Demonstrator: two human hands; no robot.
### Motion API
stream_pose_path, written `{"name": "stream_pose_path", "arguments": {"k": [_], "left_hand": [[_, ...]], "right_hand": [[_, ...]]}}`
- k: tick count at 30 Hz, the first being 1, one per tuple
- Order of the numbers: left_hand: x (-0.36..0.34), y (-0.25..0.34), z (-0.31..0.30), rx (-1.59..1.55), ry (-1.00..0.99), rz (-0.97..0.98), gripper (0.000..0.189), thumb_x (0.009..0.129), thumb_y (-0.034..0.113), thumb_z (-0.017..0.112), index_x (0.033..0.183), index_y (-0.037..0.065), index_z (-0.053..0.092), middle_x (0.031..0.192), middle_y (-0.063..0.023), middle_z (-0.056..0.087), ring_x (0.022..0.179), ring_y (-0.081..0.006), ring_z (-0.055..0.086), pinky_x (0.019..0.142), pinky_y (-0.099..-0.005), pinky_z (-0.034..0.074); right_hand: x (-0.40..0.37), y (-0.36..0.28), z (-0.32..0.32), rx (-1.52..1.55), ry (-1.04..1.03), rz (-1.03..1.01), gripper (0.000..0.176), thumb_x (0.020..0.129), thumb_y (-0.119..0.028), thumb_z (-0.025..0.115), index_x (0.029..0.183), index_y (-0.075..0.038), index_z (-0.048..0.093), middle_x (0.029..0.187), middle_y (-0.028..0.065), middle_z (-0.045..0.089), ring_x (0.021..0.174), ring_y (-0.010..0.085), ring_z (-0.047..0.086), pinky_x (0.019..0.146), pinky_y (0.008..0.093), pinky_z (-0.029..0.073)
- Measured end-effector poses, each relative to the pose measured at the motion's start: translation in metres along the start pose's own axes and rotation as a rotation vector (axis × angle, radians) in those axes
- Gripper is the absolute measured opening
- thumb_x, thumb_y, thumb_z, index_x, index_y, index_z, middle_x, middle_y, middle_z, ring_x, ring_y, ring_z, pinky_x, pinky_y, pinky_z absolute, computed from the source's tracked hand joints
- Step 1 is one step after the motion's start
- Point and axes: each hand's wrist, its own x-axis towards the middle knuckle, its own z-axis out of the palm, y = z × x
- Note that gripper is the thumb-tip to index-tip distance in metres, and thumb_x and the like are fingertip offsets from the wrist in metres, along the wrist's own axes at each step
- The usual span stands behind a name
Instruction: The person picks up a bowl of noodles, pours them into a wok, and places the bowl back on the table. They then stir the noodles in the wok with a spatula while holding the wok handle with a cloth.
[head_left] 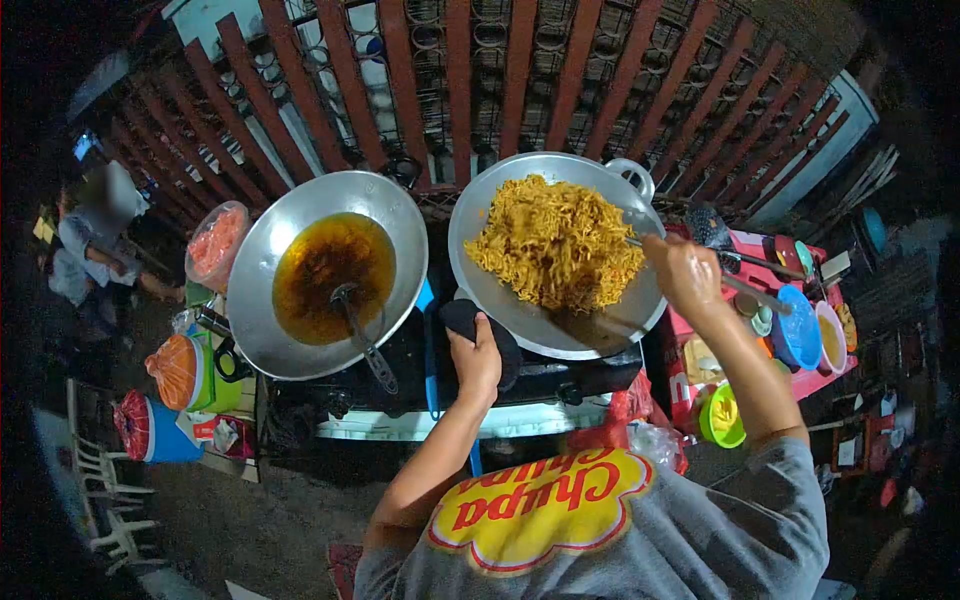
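Nearest is the person's grey shirt (640, 540), with red plastic bags (630, 410) and a green bowl (722, 415) just past it. Beyond these a dark stove (545, 380) carries two pans. The left one is an oil pan (330, 270) with a ladle (358, 325) resting in it. The right one is a wok (590, 330) heaped with yellow noodles (555, 245). A pink table (760, 250) with a blue bowl (800, 325) stands to the right, and tubs (185, 372) sit to the left. A red slatted fence (520, 80) closes the back.

The corners are dark, and a seated person (95, 250) at far left is blurred. The working end of the utensil (634, 241) is buried in the noodles.

The left hand (476, 362) is clenched on a dark cloth (462, 318) at the wok's near rim. The right hand (685, 272) is closed around the thin metal utensil, above the wok's right edge.
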Motion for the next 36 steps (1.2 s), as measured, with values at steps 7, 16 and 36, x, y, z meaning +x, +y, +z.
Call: {"name": "stream_pose_path", "arguments": {"k": [7,16,36], "left_hand": [[-0.003,0.002,-0.006,-0.13,-0.074,-0.059,0.043,0.084,0.02,0.05,0.119,0.0,0.037,0.117,-0.0145,0.045,0.107,-0.0233,0.044,0.09,-0.031,0.033],[0.002,-0.011,-0.005,-0.15,-0.119,0.02,0.047,0.083,0.021,0.052,0.121,-0.001,0.034,0.117,-0.0165,0.044,0.109,-0.0254,0.043,0.091,-0.0328,0.031],[0.004,-0.009,-0.001,0.017,-0.044,0.04,0.052,0.083,0.021,0.05,0.123,-0.004,0.03,0.116,-0.0224,0.044,0.108,-0.0329,0.044,0.09,-0.0358,0.034]], "right_hand": [[0.02,-0.007,-0.032,-0.257,0.108,-0.267,0.02,0.069,-0.013,0.053,0.087,-0.013,0.06,0.072,0.0083,0.057,0.065,0.0218,0.059,0.051,0.0327,0.048],[0.05,0.025,-0.062,-0.37,-0.373,-0.318,0.012,0.073,-0.02,0.052,0.079,-0.013,0.06,0.068,0.0076,0.061,0.065,0.0251,0.061,0.056,0.0356,0.049],[0.025,0.03,0.011,0.549,-0.349,0.008,0.018,0.076,-0.013,0.055,0.09,-0.003,0.058,0.072,0.0172,0.058,0.065,0.0242,0.057,0.062,0.0328,0.044]]}}
